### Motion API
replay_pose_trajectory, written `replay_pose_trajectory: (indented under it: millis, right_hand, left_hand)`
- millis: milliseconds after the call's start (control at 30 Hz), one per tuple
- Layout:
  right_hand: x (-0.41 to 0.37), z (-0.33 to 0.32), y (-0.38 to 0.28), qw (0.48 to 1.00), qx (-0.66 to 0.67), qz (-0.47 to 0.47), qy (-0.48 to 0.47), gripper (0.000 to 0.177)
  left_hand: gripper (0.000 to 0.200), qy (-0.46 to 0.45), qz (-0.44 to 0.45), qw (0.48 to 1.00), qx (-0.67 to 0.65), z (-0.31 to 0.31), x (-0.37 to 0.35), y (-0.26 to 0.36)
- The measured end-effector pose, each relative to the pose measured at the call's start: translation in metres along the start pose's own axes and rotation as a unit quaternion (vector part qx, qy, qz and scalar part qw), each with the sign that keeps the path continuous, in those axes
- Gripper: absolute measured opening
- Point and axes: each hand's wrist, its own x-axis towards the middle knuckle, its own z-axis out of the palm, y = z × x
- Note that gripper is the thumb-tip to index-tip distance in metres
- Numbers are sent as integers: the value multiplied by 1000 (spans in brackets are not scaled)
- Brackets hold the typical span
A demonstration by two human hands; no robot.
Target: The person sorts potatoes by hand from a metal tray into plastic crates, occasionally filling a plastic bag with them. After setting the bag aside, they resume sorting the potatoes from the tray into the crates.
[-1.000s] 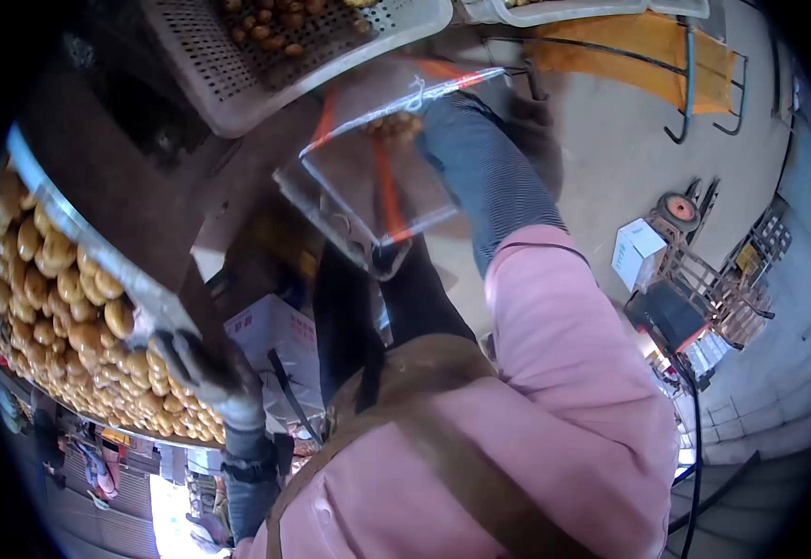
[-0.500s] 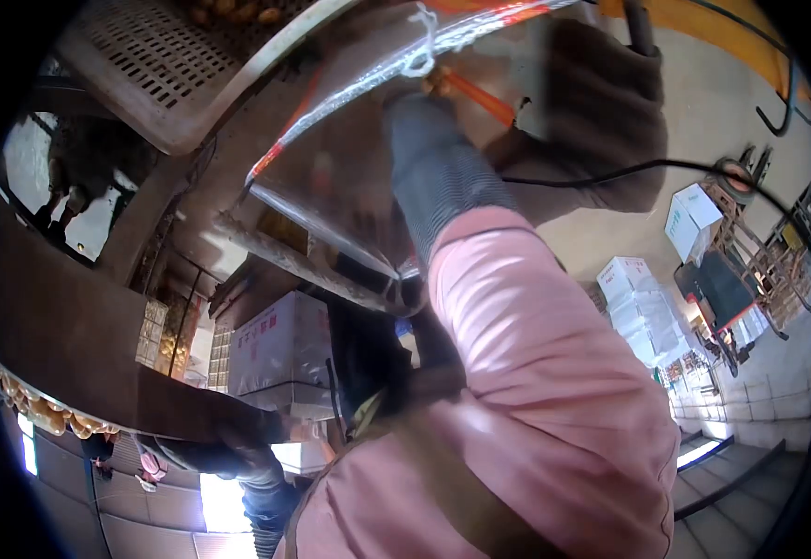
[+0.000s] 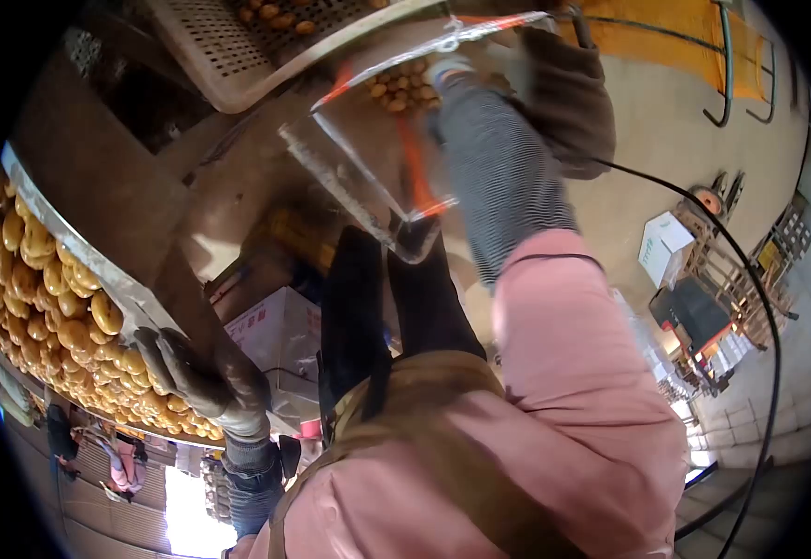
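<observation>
At a clear, orange-striped plastic bag's [image 3: 416, 168] mouth, the right hand [image 3: 449, 67] reaches beside small round brown potatoes [image 3: 396, 93], its grip unclear; the grey-gloved left hand [image 3: 182, 373] lies open against a silvery metal rim [image 3: 126, 289]. Thin film calls for gentleness.

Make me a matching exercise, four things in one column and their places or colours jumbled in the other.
1. Left hand
2. Plastic bag
3. Upper sleeve of the right arm
4. Slotted crate

A. Pink
B. At the metal rim by the big potato heap
C. At the top left of the view
D. Clear with orange stripes

Pairs: 1-B, 2-D, 3-A, 4-C
</observation>
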Motion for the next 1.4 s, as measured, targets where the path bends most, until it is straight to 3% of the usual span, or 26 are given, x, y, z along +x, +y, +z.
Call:
replay_pose_trajectory:
  millis: [200,233,267,300,467,767,800,900,933,1100,1400]
  right_hand:
    - [40,29,25,995,-85,50,-14,25]
    - [57,42,24,994,-93,55,-2,25]
    - [67,57,25,993,-98,65,6,25]
    - [80,70,23,992,-98,74,21,25]
    - [127,128,14,984,-79,127,100,24]
    - [172,166,-76,922,-118,266,257,23]
    - [183,159,-76,919,-125,256,272,22]
    - [215,120,-39,955,6,29,294,33]
    - [215,120,-28,960,11,13,280,33]
    - [184,126,-16,977,-27,70,198,32]
    - [124,117,2,986,-60,88,130,31]
  left_hand:
    - [64,0,11,994,107,-5,-1,-7]
    - [65,-3,25,989,147,-7,-2,-10]
    - [66,22,18,994,104,-4,-8,-18]
    - [53,73,48,986,142,5,-1,-15]
    - [56,35,14,986,160,-1,-15,-21]
    - [67,-3,-29,994,110,-7,-12,-21]
    - [67,-29,82,986,143,-11,-9,-29]
    - [67,5,64,984,165,-7,-12,-27]
    - [67,11,63,984,169,-6,-12,-27]
    - [67,30,58,982,180,-5,-16,-28]
    - [69,48,53,980,185,-5,-20,-32]
